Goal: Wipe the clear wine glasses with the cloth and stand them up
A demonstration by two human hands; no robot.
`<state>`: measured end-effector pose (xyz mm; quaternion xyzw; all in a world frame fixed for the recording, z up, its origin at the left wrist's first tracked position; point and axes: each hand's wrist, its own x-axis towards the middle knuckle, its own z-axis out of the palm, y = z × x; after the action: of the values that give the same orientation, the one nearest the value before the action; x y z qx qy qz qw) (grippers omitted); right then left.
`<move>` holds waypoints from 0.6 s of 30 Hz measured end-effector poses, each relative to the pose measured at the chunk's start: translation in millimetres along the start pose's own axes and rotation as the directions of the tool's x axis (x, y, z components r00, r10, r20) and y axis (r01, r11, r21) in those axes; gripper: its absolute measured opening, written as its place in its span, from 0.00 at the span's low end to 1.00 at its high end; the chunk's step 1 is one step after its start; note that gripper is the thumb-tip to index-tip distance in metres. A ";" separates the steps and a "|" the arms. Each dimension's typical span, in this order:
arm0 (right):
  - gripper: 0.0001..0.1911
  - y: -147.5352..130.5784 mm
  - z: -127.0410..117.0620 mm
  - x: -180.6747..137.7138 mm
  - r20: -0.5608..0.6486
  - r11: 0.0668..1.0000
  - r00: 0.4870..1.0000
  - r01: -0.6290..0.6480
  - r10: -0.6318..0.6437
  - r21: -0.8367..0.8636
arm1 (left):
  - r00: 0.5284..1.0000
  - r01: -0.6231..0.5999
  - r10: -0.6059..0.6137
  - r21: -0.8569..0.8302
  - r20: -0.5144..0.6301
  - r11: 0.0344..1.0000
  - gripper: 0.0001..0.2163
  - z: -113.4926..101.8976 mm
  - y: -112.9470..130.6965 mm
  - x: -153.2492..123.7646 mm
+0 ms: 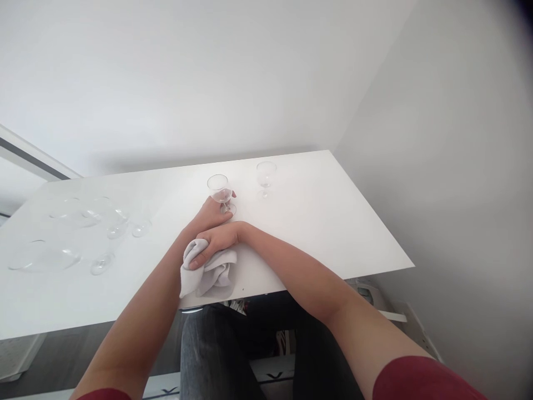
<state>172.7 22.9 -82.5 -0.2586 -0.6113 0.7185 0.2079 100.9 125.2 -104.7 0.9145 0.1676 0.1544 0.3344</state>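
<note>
My left hand (215, 211) has its fingers closed around the stem of an upright wine glass (218, 183), low near its foot on the white table. My right hand (216, 241) grips a crumpled white cloth (212, 275) close to the table's front edge, with the right wrist just in front of the left hand. A second stemmed glass (266, 176) stands upright behind and to the right of the held one, with no hand on it.
Several clear stemmed glasses (69, 256) lie on their sides at the left of the white table (333, 222). A plain wall (216, 83) runs behind the table, and another wall (466, 166) rises at the right. My legs (212, 355) are below the front edge.
</note>
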 end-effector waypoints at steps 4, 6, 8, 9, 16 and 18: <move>0.24 1.8 0.1 0.7 -0.023 1.000 1.000 -0.003 0.004 0.015 | 0.999 0.000 0.002 0.033 -0.033 0.999 0.22 5.5 -4.5 3.3; 0.24 2.7 0.3 1.2 -0.032 0.999 0.999 -0.020 0.021 0.036 | 0.997 0.020 -0.017 0.034 -0.072 0.999 0.21 8.4 -6.0 4.7; 0.23 3.1 -0.1 1.8 -0.021 0.999 0.999 -0.031 0.032 0.031 | 0.993 0.029 -0.026 0.026 -0.111 0.999 0.18 9.7 -5.3 5.3; 0.23 3.1 -0.5 2.0 -0.014 0.999 0.999 -0.028 0.029 0.021 | 0.992 0.023 -0.019 0.029 -0.124 0.999 0.15 9.7 -4.2 5.3; 0.19 -2.1 -2.1 -0.1 0.018 0.999 1.000 0.007 -0.007 -0.033 | 0.983 -0.185 0.183 0.085 0.025 0.979 0.07 6.4 3.5 2.5; 0.19 -3.9 -1.1 -0.9 0.005 1.000 1.000 0.008 -0.008 -0.027 | 0.972 -0.234 0.229 0.102 0.055 0.967 0.06 6.5 3.4 2.7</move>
<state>174.0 23.8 -78.7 -0.2573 -0.6226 0.7097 0.2059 106.6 120.2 -106.8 0.9476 0.0604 0.1635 0.2677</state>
